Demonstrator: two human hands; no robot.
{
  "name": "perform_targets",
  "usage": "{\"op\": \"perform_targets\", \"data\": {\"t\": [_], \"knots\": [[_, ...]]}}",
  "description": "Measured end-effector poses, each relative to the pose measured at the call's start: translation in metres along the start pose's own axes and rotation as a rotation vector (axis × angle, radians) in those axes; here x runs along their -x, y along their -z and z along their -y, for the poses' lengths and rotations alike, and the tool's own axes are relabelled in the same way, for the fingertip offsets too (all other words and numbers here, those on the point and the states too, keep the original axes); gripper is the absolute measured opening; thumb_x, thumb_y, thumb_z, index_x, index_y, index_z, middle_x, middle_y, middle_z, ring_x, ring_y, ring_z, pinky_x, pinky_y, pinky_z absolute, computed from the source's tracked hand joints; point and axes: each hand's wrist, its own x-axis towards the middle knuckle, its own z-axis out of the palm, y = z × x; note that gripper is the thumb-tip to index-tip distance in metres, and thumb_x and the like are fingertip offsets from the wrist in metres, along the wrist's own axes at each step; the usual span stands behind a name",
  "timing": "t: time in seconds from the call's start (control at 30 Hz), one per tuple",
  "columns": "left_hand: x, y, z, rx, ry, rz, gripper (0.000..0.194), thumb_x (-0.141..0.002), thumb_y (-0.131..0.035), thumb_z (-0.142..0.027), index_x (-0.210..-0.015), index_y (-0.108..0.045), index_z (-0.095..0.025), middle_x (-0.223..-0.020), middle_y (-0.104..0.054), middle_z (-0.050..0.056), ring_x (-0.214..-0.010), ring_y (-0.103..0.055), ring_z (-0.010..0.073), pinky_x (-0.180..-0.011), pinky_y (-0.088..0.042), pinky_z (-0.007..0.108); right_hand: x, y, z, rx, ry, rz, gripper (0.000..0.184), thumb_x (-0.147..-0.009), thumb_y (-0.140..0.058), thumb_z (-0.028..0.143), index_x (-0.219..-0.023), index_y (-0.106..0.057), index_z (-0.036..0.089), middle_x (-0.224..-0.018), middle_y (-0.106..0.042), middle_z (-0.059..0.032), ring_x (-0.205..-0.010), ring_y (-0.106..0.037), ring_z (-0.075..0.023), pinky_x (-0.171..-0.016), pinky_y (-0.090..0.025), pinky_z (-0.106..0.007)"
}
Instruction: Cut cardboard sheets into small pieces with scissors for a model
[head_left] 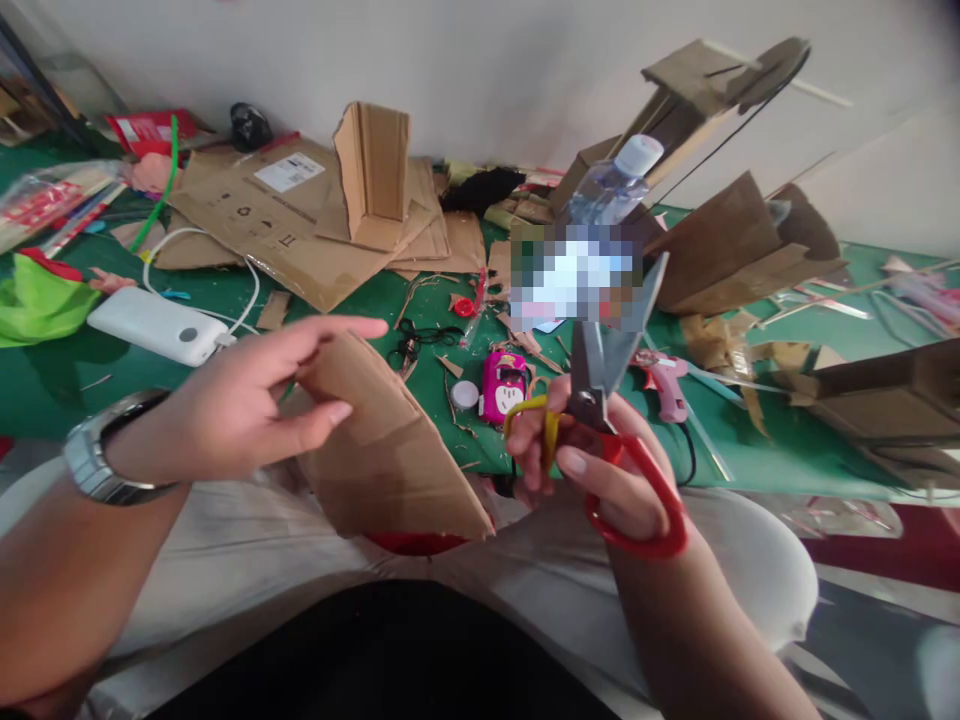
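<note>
My left hand (247,400) pinches a brown cardboard piece (390,460) between thumb and fingers, with the forefinger stretched out over its top edge. A metal watch (101,455) sits on that wrist. My right hand (600,470) grips scissors (611,370) with red and yellow handles. Their blades are parted and point up, a little to the right of the cardboard and apart from it. Both hands hover over my lap, in front of the green table (60,380).
On the green table lie flattened cardboard sheets (300,220), an upright folded cardboard piece (371,175), a white power bank (157,325) with cable, a water bottle (611,185), a pink glue gun (667,385), a small pink gadget (502,385), small black scissors (412,345) and cardboard structures (735,250) at the right.
</note>
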Motion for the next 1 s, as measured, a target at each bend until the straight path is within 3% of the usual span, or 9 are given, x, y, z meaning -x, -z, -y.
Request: {"op": "perform_targets", "data": {"t": [0.1, 0.17, 0.3, 0.43, 0.53, 0.63, 0.8, 1.0], "knots": [[0.002, -0.019, 0.005, -0.107, 0.059, 0.281, 0.08, -0.062, -0.099, -0.004, -0.136, -0.081, -0.026, -0.125, -0.082, 0.008, -0.11, -0.079, 0.0296, -0.09, -0.063, 0.025, -0.003, -0.014, -0.01, 0.023, -0.03, -0.04, 0.038, -0.092, -0.09, 0.036, -0.115, -0.061, 0.026, -0.105, -0.08, -0.0077, -0.081, -0.076, -0.0222, -0.061, -0.057, -0.031], [0.002, -0.031, 0.01, -0.113, 0.068, 0.369, 0.077, -0.066, -0.097, -0.005, -0.136, -0.08, -0.03, -0.13, -0.081, 0.008, -0.122, -0.077, 0.0326, -0.094, -0.062, 0.027, -0.004, -0.023, -0.015, -0.018, -0.073, -0.006, 0.04, -0.089, -0.093, 0.034, -0.112, -0.061, 0.025, -0.103, -0.08, -0.0063, -0.083, -0.075, -0.0202, -0.067, -0.06, -0.032], [0.002, -0.042, 0.02, -0.333, -0.072, 0.515, 0.067, -0.08, -0.091, -0.016, -0.143, -0.075, -0.033, -0.126, -0.083, 0.007, -0.107, -0.079, 0.0307, -0.086, -0.061, 0.029, -0.003, -0.034, -0.023, -0.02, -0.087, 0.061, 0.05, -0.077, -0.101, 0.024, -0.106, -0.06, 0.023, -0.095, -0.075, -0.0002, -0.075, -0.068, -0.0136, -0.066, -0.057, -0.027], [0.003, -0.039, 0.025, -0.468, -0.175, 0.57, 0.062, -0.092, -0.081, -0.026, -0.153, -0.066, -0.031, -0.127, -0.082, 0.007, -0.099, -0.079, 0.0284, -0.08, -0.059, 0.029, -0.003, -0.037, -0.029, -0.03, -0.056, 0.04, 0.051, -0.076, -0.102, 0.019, -0.105, -0.061, 0.022, -0.096, -0.073, 0.0009, -0.073, -0.065, -0.0109, -0.062, -0.052, -0.023], [0.005, -0.038, 0.024, -0.519, -0.202, 0.628, 0.068, -0.1, -0.072, -0.027, -0.164, -0.05, -0.033, -0.141, -0.075, 0.009, -0.096, -0.079, 0.0243, -0.077, -0.059, 0.028, -0.003, -0.038, -0.031, -0.069, -0.082, 0.031, 0.052, -0.077, -0.101, 0.022, -0.107, -0.06, 0.023, -0.096, -0.073, 0.0008, -0.071, -0.065, -0.0108, -0.06, -0.051, -0.023], [0.005, -0.038, 0.022, -0.54, -0.293, 0.675, 0.072, -0.106, -0.062, -0.023, -0.17, -0.033, -0.037, -0.157, -0.064, 0.01, -0.105, -0.078, 0.0218, -0.086, -0.061, 0.029, -0.003, -0.038, -0.031, -0.097, -0.094, 0.035, 0.054, -0.075, -0.102, 0.02, -0.108, -0.059, 0.024, -0.095, -0.073, 0.0019, -0.07, -0.066, -0.0105, -0.06, -0.052, -0.024], [0.005, -0.038, 0.022, -0.611, -0.319, 0.696, 0.06, -0.108, -0.06, -0.025, -0.163, -0.039, -0.036, -0.151, -0.067, 0.008, -0.115, -0.076, 0.0228, -0.091, -0.062, 0.029, -0.003, -0.038, -0.031, -0.131, -0.1, 0.059, 0.051, -0.077, -0.099, 0.016, -0.108, -0.059, 0.024, -0.095, -0.072, 0.0028, -0.072, -0.066, -0.01, -0.062, -0.052, -0.023], [0.004, -0.038, 0.024, -0.579, -0.322, 0.68, 0.061, -0.106, -0.061, -0.022, -0.161, -0.041, -0.034, -0.15, -0.068, 0.01, -0.12, -0.076, 0.0251, -0.091, -0.063, 0.03, -0.004, -0.038, -0.03, -0.16, -0.122, 0.051, 0.056, -0.073, -0.101, 0.014, -0.11, -0.06, 0.024, -0.094, -0.071, 0.0037, -0.071, -0.065, -0.0104, -0.061, -0.051, -0.024]]}}
